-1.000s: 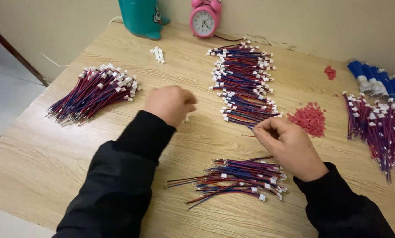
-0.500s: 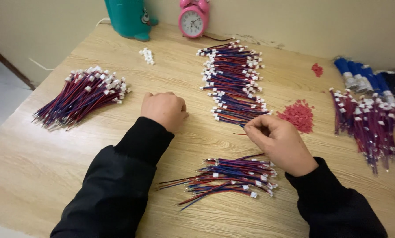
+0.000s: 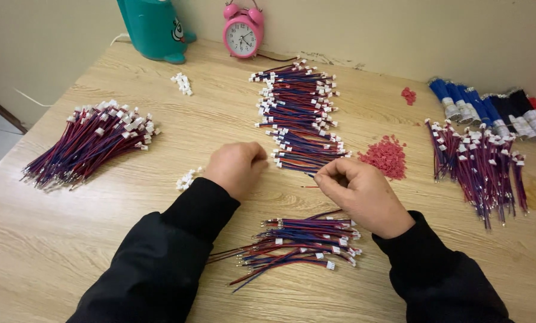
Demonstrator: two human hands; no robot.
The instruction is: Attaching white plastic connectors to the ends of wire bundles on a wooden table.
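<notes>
Black sleeves covered both arms, and the right hand point(image 3: 363, 194) was curled nearly closed, its thumb and fingertips pinching the end of a thin red and blue wire point(image 3: 311, 176) that reached toward the wire pile beyond it. The left hand point(image 3: 237, 167) lay knuckles up on the wooden table point(image 3: 52, 239), fingers folded under into a loose fist; whether it had hold of anything could not be told. Just beside the left wrist sat a small cluster of white plugs point(image 3: 185, 179). Between the two forearms, near the table's front edge, lay a loose bunch of wires point(image 3: 298, 242) with white plugs at their right ends. Beyond the hands a long stack of similar wires point(image 3: 298, 113) stretched toward the wall, its near end close to the fingertips of both hands. Right of that stack lay a heap of small red bits point(image 3: 387, 157), and farther right another bundle of wires point(image 3: 480, 161), with blue, black and red rolls point(image 3: 489, 107) behind it. Well off to the left rested a thick bundle point(image 3: 88, 143). At the wall stood a pink alarm clock point(image 3: 243, 33) and a teal container point(image 3: 151, 27), with a few more white plugs point(image 3: 183, 84) lying near the container.
</notes>
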